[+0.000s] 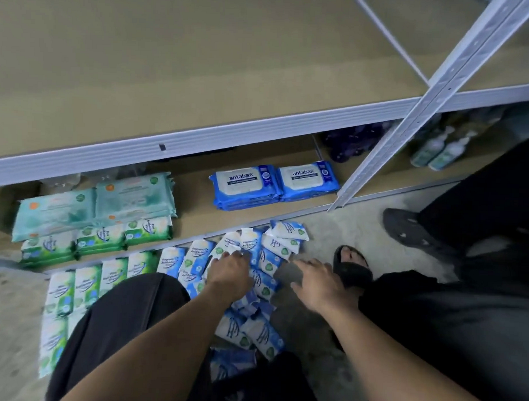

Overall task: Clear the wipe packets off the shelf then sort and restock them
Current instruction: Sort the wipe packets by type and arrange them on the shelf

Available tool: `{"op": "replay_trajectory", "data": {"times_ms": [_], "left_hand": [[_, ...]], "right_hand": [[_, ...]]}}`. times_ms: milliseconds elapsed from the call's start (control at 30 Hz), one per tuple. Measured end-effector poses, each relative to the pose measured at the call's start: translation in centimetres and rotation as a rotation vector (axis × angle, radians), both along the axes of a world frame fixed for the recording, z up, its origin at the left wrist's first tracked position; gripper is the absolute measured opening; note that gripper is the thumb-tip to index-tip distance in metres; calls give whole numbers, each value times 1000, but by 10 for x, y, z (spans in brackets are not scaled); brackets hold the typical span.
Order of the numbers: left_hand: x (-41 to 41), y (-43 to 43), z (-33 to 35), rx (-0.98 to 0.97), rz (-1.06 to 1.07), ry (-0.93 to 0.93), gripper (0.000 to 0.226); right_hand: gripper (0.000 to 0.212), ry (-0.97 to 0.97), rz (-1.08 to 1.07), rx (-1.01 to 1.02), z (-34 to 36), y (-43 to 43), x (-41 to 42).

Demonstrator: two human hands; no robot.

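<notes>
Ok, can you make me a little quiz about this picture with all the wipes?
1. True or false: the antabax packs lie on the bottom shelf.
2. The row of packets lined up on the floor is: A red, B green and white, C black.
3. Fill in: the loose pile that the left hand touches is ____ and white.

Key: 1 true; 2 B; 3 blue.
</notes>
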State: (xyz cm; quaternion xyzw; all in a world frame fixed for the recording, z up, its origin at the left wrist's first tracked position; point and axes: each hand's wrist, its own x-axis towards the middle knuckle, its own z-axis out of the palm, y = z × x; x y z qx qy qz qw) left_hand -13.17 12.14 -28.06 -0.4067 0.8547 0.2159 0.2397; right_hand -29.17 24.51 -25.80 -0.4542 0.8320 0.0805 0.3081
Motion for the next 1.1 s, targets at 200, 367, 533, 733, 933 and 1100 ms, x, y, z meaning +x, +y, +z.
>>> {"op": "replay_trajectory", "data": {"times_ms": [200,367,533,733,933,1100], "left_hand": [[-28,-26,-60,1,180,57,55],[-46,-43,-106,-43,316,151,56],[-57,-47,-138,-45,474,184,55],[-59,-45,-151,-148,551,151,46],[-67,-47,-157,-137,555,102,52],[-71,-55,-158,-33,571,81,60]], "right_hand": [[58,-100,-187,-12,-76,-22,-40],[59,-182,-368,-109,-134,-49,-75],[58,-198,-501,-197,-170,-71,-95],[63,-246,-574,-216,-190,-89,-97],[71,-233,-677,-253,-201,-102,-103],[91,-367,-806,-307,-197,-96,-105]]}}
